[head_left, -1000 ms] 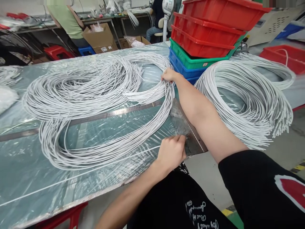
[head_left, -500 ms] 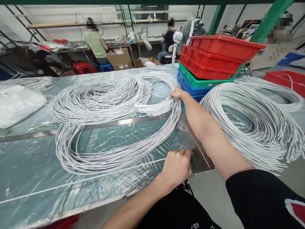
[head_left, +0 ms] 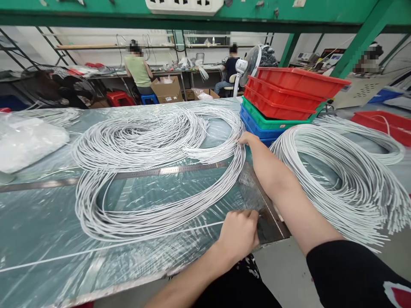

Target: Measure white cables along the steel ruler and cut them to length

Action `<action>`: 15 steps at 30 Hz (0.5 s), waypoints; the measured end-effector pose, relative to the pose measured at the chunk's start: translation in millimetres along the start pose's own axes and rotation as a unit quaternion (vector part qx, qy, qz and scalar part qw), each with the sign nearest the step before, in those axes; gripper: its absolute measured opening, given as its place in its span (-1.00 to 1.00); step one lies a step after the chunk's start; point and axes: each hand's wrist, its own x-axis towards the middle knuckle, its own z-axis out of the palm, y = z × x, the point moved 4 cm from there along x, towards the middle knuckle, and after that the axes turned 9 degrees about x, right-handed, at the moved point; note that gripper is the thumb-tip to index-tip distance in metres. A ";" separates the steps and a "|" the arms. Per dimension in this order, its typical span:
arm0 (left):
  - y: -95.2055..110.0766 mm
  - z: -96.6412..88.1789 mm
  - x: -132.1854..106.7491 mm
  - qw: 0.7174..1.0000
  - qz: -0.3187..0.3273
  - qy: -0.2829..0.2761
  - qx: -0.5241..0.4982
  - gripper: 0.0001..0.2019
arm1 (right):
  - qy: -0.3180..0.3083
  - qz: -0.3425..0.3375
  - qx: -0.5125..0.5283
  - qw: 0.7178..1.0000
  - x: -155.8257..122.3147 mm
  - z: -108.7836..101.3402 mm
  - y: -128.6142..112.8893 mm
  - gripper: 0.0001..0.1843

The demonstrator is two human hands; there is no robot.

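My left hand [head_left: 239, 233] is closed in a fist at the near table corner, over a dark metal plate [head_left: 268, 222]. A single white cable [head_left: 135, 241] runs straight from the left edge of the view into this fist. My right hand [head_left: 248, 139] reaches farther out, its fingers closed on white cables at the right edge of a coil; their tips are partly hidden. Below it, a loose white cable coil [head_left: 167, 216] curves across the table. Behind lies a larger heap of coiled white cables [head_left: 135, 141], with a smaller loop [head_left: 221, 152] overlapping its right side.
A steel ruler [head_left: 173, 170] lies across the film-covered table [head_left: 38, 222]. Stacked red, green and blue crates [head_left: 289, 96] stand beyond my right hand. More cable coils [head_left: 330, 171] lie right, a plastic bag [head_left: 32, 139] left. A fan [head_left: 253, 64] and several people are behind.
The view has tilted up, so the scene sits lower and a green beam with a power strip shows. My right hand has shifted slightly right along the coil's edge; my left hand stays at the corner.
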 end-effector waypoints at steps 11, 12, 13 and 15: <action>-0.3 2.0 -0.7 1.000 -0.003 -0.010 0.001 -0.81 | 0.023 0.003 0.108 0.994 -6.5 -3.0 -6.8 -0.50; -0.6 1.5 -0.2 1.000 -0.005 -0.013 0.000 -0.81 | 0.025 -0.001 0.114 0.993 -6.5 -3.7 -7.7 -0.49; -0.9 0.9 0.4 1.000 -0.007 -0.014 0.000 -0.81 | 0.026 -0.005 0.117 0.993 -6.7 -4.6 -8.8 -0.48; -2.0 -0.6 1.7 1.000 -0.011 -0.014 -0.001 -0.81 | 0.031 -0.015 0.119 0.992 -7.2 -7.1 -11.5 -0.47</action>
